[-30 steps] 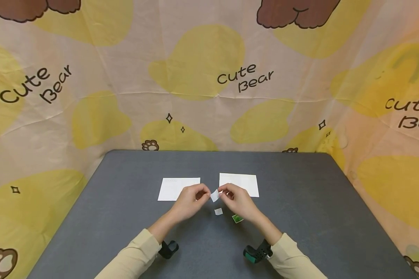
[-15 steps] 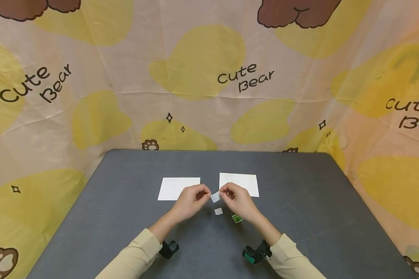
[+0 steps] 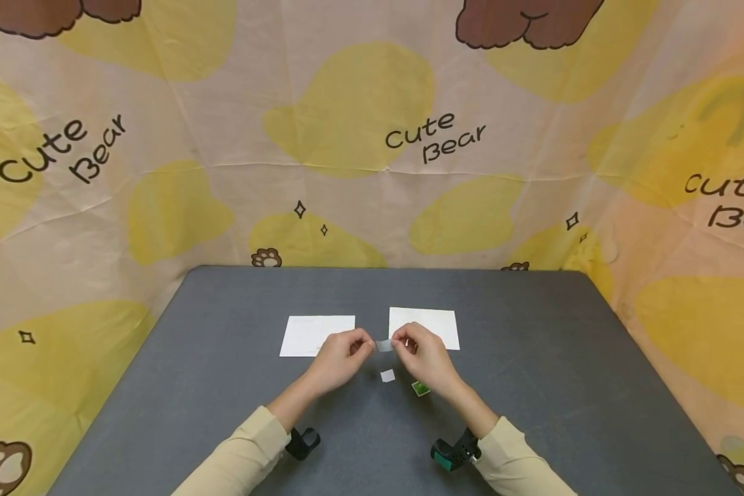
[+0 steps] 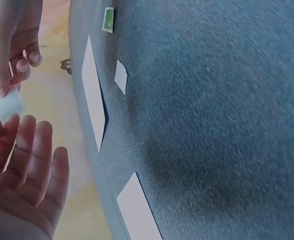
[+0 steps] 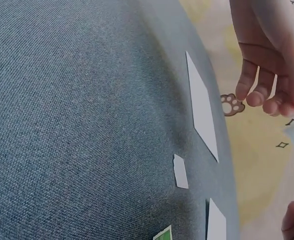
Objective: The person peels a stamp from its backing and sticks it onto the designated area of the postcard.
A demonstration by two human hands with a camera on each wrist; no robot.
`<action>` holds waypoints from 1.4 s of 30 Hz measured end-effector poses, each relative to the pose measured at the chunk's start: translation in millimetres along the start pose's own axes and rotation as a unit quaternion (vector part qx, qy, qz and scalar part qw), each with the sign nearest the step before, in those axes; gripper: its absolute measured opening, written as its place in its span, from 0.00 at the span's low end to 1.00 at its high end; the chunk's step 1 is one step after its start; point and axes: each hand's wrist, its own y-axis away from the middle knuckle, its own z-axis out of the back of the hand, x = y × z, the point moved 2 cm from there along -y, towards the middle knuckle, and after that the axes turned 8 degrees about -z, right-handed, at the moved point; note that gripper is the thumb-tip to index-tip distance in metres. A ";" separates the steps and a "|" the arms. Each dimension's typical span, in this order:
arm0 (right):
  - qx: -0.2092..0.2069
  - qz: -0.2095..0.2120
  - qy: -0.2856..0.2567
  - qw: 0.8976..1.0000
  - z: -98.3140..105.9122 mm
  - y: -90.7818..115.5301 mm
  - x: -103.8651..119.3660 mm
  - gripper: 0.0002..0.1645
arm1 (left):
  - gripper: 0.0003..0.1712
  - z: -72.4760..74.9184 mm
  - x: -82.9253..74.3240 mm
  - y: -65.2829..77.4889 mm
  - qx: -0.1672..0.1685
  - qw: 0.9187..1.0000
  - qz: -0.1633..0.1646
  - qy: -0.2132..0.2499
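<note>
Both hands meet over the middle of the table, with a small pale square of paper [image 3: 384,346] stretched and slightly bent between their fingertips. My left hand [image 3: 341,355] pinches its left edge. On the other side, my right hand [image 3: 426,355] pinches the right edge, as the left wrist view shows too. The pale square [image 4: 9,104] looks translucent there. Below the hands a small white paper piece [image 3: 388,376] lies flat. A green picture stamp [image 3: 421,389] with a white border lies under the right hand.
Two white rectangular sheets, perhaps envelopes, lie behind the hands: the left sheet [image 3: 313,334] and the right sheet [image 3: 430,324]. Each is partly covered by a hand. The dark grey table [image 3: 533,386] ends at a printed cloth backdrop [image 3: 347,138].
The pale square has turned from a steep tilt to nearly level and now looks narrower and curved. My right hand has shifted slightly up and right, widening the gap between the hands.
</note>
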 end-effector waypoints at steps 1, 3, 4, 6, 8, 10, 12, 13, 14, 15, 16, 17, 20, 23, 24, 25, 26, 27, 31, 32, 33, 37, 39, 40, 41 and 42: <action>-0.007 0.005 0.003 1.000 -0.3 -0.1 0.2 0.07 | 0.08 -0.6 0.1 -0.2 0.002 1.000 0.001 0.003; -0.020 0.015 0.007 1.000 -0.7 -0.4 0.7 0.08 | 0.09 -1.4 0.1 -0.9 0.004 1.000 0.003 0.013; -0.028 0.021 0.009 0.999 -1.0 -0.7 0.9 0.08 | 0.10 -1.7 0.1 -1.5 0.004 1.000 0.008 0.020; -0.037 0.030 0.015 0.999 -1.3 -0.9 1.9 0.09 | 0.11 -2.4 0.3 -2.8 0.004 0.999 0.027 0.037; -0.044 0.039 0.019 0.998 -1.7 -1.0 2.6 0.09 | 0.12 -2.7 0.4 -4.2 0.005 0.997 0.048 0.056; -0.048 0.047 0.023 0.997 -2.1 -1.2 3.1 0.09 | 0.14 -2.7 0.5 -5.5 0.006 0.995 0.071 0.075; -0.047 0.051 0.027 0.997 -2.4 -1.3 3.8 0.08 | 0.16 -2.1 0.3 -6.7 0.008 0.992 0.082 0.090; -0.046 0.054 0.029 0.997 -2.4 -1.1 4.2 0.08 | 0.16 -2.0 0.2 -7.2 0.009 0.992 0.085 0.095; -0.045 0.058 0.031 0.997 -2.4 -1.0 4.6 0.07 | 0.17 -1.7 -0.1 -7.6 0.009 0.991 0.088 0.098; -0.045 0.063 0.034 0.996 -2.2 -0.9 5.2 0.07 | 0.17 -1.3 -0.3 -7.8 0.010 0.991 0.090 0.099; -0.043 0.067 0.038 0.996 -2.0 -0.7 6.1 0.07 | 0.16 -1.0 -0.5 -8.0 0.011 0.991 0.092 0.099; -0.041 0.072 0.042 0.996 -2.0 -0.4 6.6 0.06 | 0.16 -0.5 -0.8 -8.1 0.012 0.991 0.092 0.097; -0.039 0.092 0.056 0.993 -1.5 0.4 8.1 0.04 | 0.14 0.8 -0.5 -8.2 0.013 0.992 0.096 0.087; -0.038 0.109 0.064 0.991 -1.4 1.1 8.3 0.02 | 0.11 2.3 -0.2 -8.7 0.013 0.992 0.093 0.082; -0.039 0.115 0.065 0.990 -1.4 1.3 8.3 0.02 | 0.10 2.7 -0.1 -8.9 0.012 0.992 0.093 0.081; -0.041 0.121 0.065 0.990 -1.5 1.4 8.2 0.02 | 0.09 3.1 -0.3 -9.1 0.012 0.992 0.094 0.080; -0.041 0.126 0.066 0.989 -1.6 1.6 8.2 0.02 | 0.09 3.4 -0.3 -9.5 0.012 0.992 0.093 0.080; -0.043 0.130 0.066 0.988 -1.8 1.6 8.3 0.02 | 0.08 3.6 -0.2 -9.8 0.011 0.992 0.093 0.081; -0.043 0.137 0.068 0.987 -2.1 1.4 8.8 0.02 | 0.07 4.6 0.0 -10.5 0.011 0.992 0.096 0.079; -0.042 0.136 0.068 0.988 -2.1 1.2 9.0 0.01 | 0.07 4.8 0.0 -10.6 0.011 0.992 0.096 0.079; -0.040 0.134 0.067 0.988 -2.3 1.2 9.0 0.01 | 0.07 5.1 -0.3 -10.5 0.011 0.992 0.096 0.079; -0.029 0.115 0.070 0.990 -2.6 1.4 8.8 0.01 | 0.07 5.8 -0.7 -10.6 0.004 0.992 0.097 0.077; -0.026 0.103 0.068 0.992 -2.8 1.8 8.2 0.02 | 0.07 5.9 -0.3 -10.9 -0.002 0.992 0.097 0.076; -0.026 0.097 0.066 0.993 -2.8 1.9 7.9 0.02 | 0.07 6.0 -0.1 -11.1 -0.005 0.993 0.096 0.074; -0.028 0.091 0.063 0.994 -3.0 1.9 7.2 0.02 | 0.07 6.0 0.3 -11.3 -0.008 0.993 0.096 0.073; -0.031 0.084 0.060 0.994 -3.0 1.9 6.5 0.03 | 0.07 6.1 0.6 -11.3 -0.010 0.993 0.096 0.071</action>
